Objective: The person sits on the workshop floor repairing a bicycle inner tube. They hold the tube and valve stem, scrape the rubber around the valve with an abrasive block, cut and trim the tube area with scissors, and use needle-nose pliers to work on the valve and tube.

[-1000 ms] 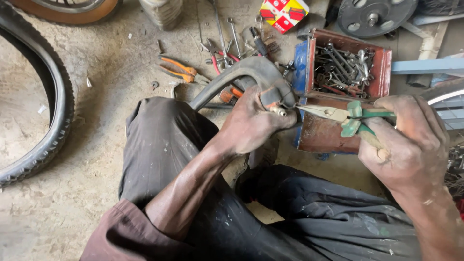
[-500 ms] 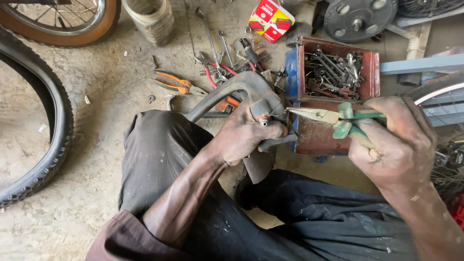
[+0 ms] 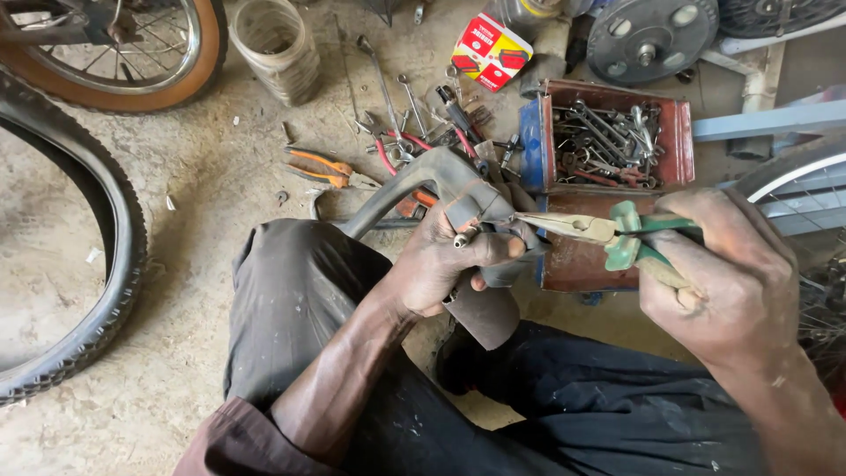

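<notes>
Head view: 2 hands working on an inner tube over the lap.
Left hand clenches the folded tube, presenting its valve; right hand squeezes green-handled pliers, tips aimed at it.

The left hand covers the middle of the grey inner tube, so where the tube bends under the fingers cannot be seen, and the tips of the green-handled pliers are too thin to tell if they touch the tube. The right hand hides the ends of the handles, and its forearm is cut by the lower right edge. The black tyre is cut by the left edge, and the tools in the red box are too small and tangled to tell apart.
</notes>
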